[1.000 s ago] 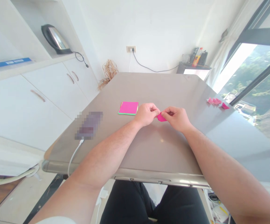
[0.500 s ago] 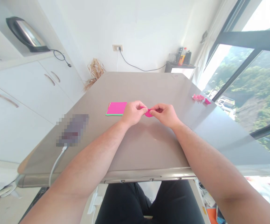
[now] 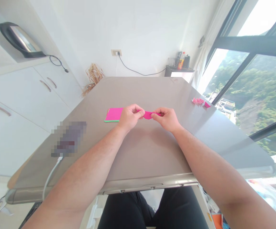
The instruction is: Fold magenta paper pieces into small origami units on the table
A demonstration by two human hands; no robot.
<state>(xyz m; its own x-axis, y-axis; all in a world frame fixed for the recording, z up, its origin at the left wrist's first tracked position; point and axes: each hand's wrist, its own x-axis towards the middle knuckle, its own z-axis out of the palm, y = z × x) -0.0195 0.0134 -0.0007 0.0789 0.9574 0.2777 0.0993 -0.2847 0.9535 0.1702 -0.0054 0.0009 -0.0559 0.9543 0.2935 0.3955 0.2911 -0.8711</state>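
A small folded piece of pink paper (image 3: 148, 115) is stretched between my two hands, above the middle of the table. My left hand (image 3: 131, 117) pinches its left end between thumb and fingers. At the other end my right hand (image 3: 166, 118) has the paper in a similar pinch. Just left of my left hand lies a stack of coloured paper (image 3: 114, 114), pink on top with a green edge showing below; my left hand covers its right side. Several small folded pink paper pieces (image 3: 199, 101) rest at the table's right edge.
On the left of the grey-brown table (image 3: 142, 152) lies a blurred-out dark device (image 3: 70, 140) with a white cable (image 3: 49, 175) running over the front edge. A kettle (image 3: 21, 39) stands on the left counter. Bottles (image 3: 181, 60) stand on a small cabinet beyond the table.
My hands have moved slightly apart, and more of the pink paper shows between them. The whole view has shifted a little, with my left hand now covering more of the paper stack.
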